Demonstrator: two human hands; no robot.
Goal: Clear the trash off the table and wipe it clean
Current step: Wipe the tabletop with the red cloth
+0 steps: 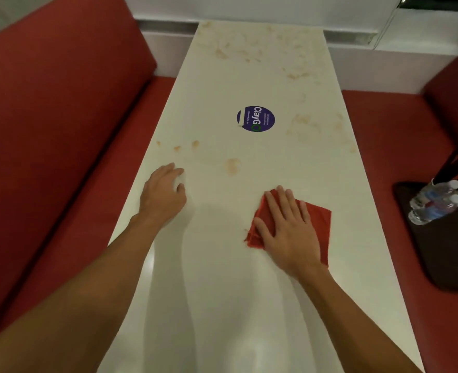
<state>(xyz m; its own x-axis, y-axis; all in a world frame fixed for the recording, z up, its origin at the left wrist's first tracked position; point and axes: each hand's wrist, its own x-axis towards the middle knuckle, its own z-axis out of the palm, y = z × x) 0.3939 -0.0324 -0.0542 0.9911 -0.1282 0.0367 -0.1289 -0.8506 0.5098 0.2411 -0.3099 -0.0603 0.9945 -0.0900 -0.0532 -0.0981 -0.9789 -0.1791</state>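
Head view.
- Right hand (289, 232) flat on red cloth (318, 219), lower right of centre; fingers straight, slightly spread, pressing rather than gripping.
- Left hand (163, 192) resting on table (222, 305) near left edge; fingers relaxed, nothing visibly held.
- Orange stains (233, 166) just above both hands; more toward top and right of frame.
- Apply even palm pressure; wipe in overlapping strokes toward far end; refold cloth once soiled; brace with left.
- Round purple sticker (255, 119) mid-frame: "ClayGO"; small print unreadable.
- Plastic bottles (432, 205) in dark bag (448, 259), right edge.

Glossy smooth white table (249, 305) with orange smears, matt red woven cloth (318, 222), red upholstered bench (47, 117), clear plastic bottles (432, 203)
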